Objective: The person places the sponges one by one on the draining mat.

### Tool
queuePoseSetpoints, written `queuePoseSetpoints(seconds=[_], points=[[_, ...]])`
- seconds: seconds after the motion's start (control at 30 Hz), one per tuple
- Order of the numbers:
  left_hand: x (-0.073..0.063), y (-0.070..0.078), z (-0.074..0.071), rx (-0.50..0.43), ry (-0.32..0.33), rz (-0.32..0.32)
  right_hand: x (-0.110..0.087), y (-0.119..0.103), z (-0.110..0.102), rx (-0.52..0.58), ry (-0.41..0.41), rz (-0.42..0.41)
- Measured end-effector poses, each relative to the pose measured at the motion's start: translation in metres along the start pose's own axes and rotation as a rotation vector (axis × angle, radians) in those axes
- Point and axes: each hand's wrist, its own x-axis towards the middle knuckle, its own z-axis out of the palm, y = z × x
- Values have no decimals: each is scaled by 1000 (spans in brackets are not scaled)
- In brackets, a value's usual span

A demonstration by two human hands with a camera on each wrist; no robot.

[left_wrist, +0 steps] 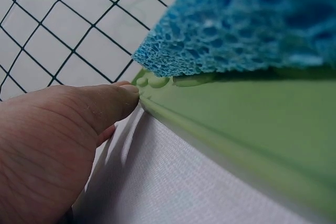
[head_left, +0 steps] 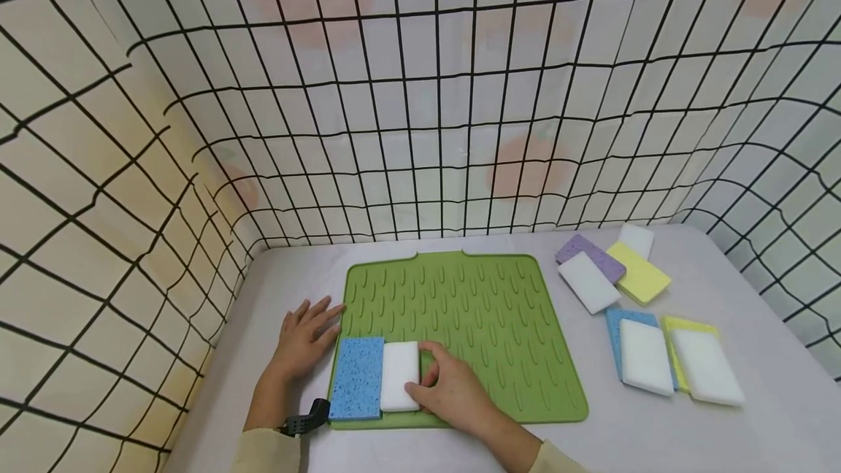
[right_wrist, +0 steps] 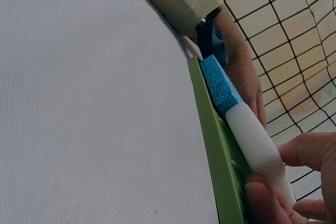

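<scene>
A green ridged mat (head_left: 486,327) lies on the pale table. On its front left corner lies a blue sponge (head_left: 358,378) with visible pores. Close beside it on the right is a white sponge block (head_left: 399,378). My right hand (head_left: 456,389) holds the white block by its right side, thumb and fingers curled at its edge; the right wrist view shows fingertips (right_wrist: 299,150) against the block. My left hand (head_left: 304,341) rests at the mat's left edge with fingers spread. In the left wrist view its thumb (left_wrist: 113,103) touches the mat's rim near the blue sponge.
Right of the mat lie more pieces: a purple sponge (head_left: 599,260), yellow sponges (head_left: 640,276) and a blue sponge (head_left: 617,334), with several white blocks (head_left: 647,356) among or on them. Black wire grid (head_left: 453,93) walls surround the table's back and sides.
</scene>
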Motion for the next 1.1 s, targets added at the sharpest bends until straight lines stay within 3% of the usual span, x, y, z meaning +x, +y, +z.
queuePoseSetpoints(seconds=[0.47,0.87,1.1], points=[[-1,2,0,-5,-5,-6,-2,-1,2,-65,44,-12],[0,2,-1,2,-9,-8,-3,6,-3,140,-11,29],[-1,3,-2,-4,-12,-14,-3,15,-37,185,96,79]])
